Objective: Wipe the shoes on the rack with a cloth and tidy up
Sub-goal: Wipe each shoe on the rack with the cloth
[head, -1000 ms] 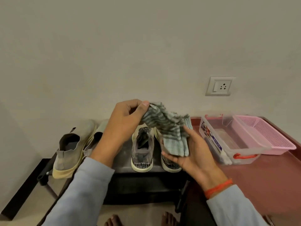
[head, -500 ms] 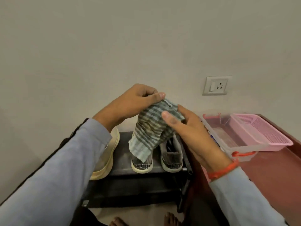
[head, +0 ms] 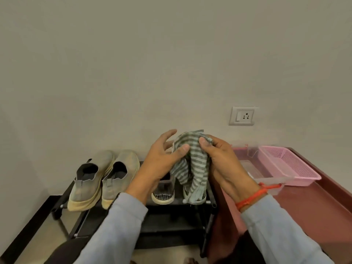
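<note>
Both my hands, left (head: 161,164) and right (head: 222,159), grip the striped cloth (head: 190,166) over the black rack (head: 171,212), plain wall (head: 133,63) behind, maroon worktop (head: 314,202) at right.

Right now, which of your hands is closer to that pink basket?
The right. My right hand holds the striped cloth just left of the pink basket; my left hand is farther away, on the cloth's other side, over the shoe rack.
</note>
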